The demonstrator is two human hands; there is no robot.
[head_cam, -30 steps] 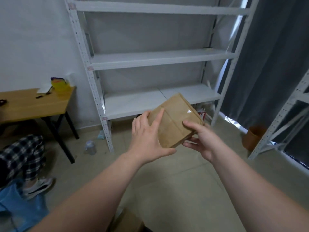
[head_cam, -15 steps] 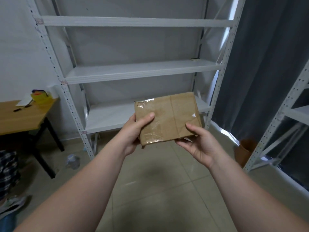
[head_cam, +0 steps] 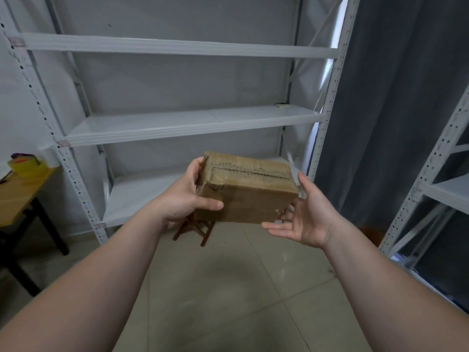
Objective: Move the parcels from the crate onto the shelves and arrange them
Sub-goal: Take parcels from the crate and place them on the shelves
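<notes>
Since half a second ago: parcel (head_cam: pixel 248 194) turns taped edge up, shelving nearer. Left grip (head_cam: pixel 185 199) clasps its left end, thumb across the front, carrying the load. Right grip (head_cam: pixel 307 217) is spread and slack just beside the right end, likely to steady it. Parcel is mid-air before the lower shelf (head_cam: pixel 132 199), not yet placed.

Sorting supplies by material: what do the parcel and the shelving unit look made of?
Parcel: brown corrugated cardboard, matte, with fluted edges exposed along its top. Shelving unit: probably painted steel, smooth white-grey, with rows of punched holes up its posts.
</notes>
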